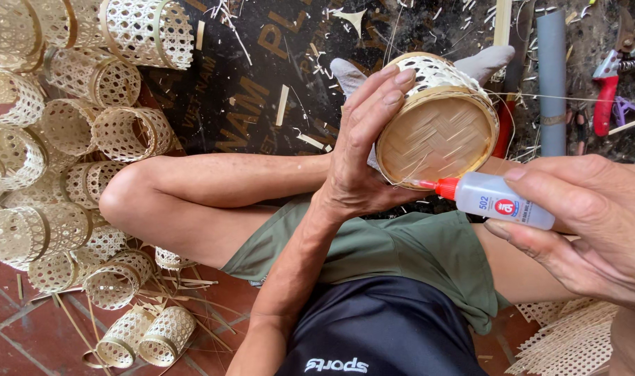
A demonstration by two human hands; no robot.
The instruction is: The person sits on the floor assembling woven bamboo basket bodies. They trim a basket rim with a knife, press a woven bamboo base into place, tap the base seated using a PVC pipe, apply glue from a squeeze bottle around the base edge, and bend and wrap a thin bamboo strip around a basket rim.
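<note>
now we grip the woven bamboo basket [439, 118] in our left hand [359, 150], while our right hand [589, 223] pinches a small glue bottle [495, 200], nozzle touching the basket's lower rim.

right hand [582, 223]: cut by right edge | basket [439, 118]: far side hidden | woven mat [575, 341]: cropped at the bottom

A small translucent glue bottle [502, 200] with red nozzle and a red-and-white label sits at right centre. A black printed mat [262, 76] with tan lettering fills the upper middle.
</note>
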